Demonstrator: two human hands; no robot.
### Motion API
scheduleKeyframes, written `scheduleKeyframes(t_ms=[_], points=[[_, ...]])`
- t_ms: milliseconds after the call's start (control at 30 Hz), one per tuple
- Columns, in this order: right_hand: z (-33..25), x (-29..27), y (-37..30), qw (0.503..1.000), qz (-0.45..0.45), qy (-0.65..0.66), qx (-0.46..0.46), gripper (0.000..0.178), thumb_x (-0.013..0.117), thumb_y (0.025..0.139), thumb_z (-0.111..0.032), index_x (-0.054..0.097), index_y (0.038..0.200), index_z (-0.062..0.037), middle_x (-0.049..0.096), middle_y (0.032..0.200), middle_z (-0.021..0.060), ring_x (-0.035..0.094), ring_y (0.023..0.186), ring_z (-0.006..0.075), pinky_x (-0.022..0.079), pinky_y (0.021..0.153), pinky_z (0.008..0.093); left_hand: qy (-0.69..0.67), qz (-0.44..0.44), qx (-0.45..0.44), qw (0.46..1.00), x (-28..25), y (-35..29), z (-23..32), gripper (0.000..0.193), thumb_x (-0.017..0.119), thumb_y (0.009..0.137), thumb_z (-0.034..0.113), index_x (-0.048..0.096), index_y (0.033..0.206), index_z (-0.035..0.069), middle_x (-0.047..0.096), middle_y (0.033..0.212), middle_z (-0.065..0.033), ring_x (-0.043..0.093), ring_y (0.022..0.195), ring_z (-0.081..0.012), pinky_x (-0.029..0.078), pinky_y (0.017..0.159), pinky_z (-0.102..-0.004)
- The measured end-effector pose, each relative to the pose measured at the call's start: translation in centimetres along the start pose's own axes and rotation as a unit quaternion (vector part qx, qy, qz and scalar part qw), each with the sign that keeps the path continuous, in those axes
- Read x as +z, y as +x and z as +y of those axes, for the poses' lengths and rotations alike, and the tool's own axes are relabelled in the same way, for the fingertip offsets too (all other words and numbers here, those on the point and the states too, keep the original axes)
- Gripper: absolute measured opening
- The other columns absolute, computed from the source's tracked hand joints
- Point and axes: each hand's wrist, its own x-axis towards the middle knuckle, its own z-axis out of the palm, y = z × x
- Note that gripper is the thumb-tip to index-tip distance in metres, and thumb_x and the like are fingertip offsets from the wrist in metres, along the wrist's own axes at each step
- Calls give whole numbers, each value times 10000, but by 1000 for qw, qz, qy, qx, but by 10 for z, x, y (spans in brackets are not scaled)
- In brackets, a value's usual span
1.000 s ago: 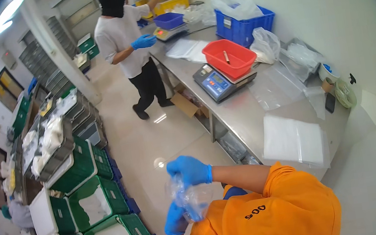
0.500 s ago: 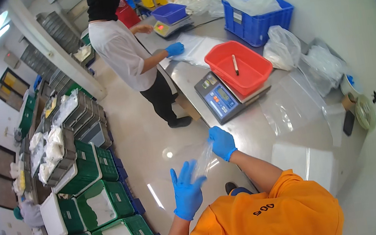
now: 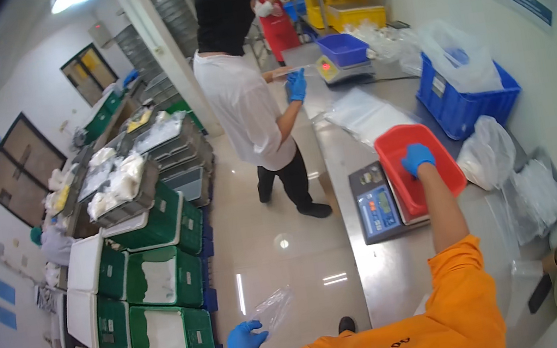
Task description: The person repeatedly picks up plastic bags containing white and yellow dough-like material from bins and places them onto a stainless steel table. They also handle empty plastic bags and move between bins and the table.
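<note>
My left hand point(image 3: 246, 342), in a blue glove, hangs low over the floor and holds a clear plastic bag point(image 3: 274, 307) by its edge. My right hand point(image 3: 416, 157), also blue-gloved, reaches forward into the red tray point(image 3: 396, 150) that sits on a digital scale point(image 3: 376, 201) on the steel table point(image 3: 378, 274). Whether its fingers grip anything inside the tray is hidden. My orange sleeves fill the bottom of the view.
A person in a white shirt and blue gloves point(image 3: 296, 86) stands at the table's far end by a second scale with a blue tray point(image 3: 343, 49). A blue crate point(image 3: 468, 101), plastic bags point(image 3: 489, 155) and green crates point(image 3: 172, 331) on the floor at left.
My right hand has moved forward from over the table into the red tray. My left hand dropped lower and now holds the clear bag alone.
</note>
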Motion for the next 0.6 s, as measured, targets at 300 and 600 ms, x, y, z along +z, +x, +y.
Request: scheduleKeyframes(t_ms=[300, 600], points=[[40, 40, 14, 996, 20, 85, 33, 230, 566, 871, -95, 636, 1078, -22, 707, 944, 223, 716, 808, 360, 575, 717, 450, -28, 105, 26, 994, 22, -17, 18, 635, 888, 675, 345, 638, 1180, 53, 699, 989, -140, 697, 870, -281, 550, 820, -391], [68, 61, -257, 695, 325, 620, 165, 153, 675, 869, -92, 544, 807, -44, 591, 679, 68, 558, 585, 140, 473, 550, 288, -25, 94, -8, 995, -2, -95, -43, 725, 836, 716, 477, 596, 1210, 3, 661, 1160, -166, 650, 1072, -329, 515, 922, -403]])
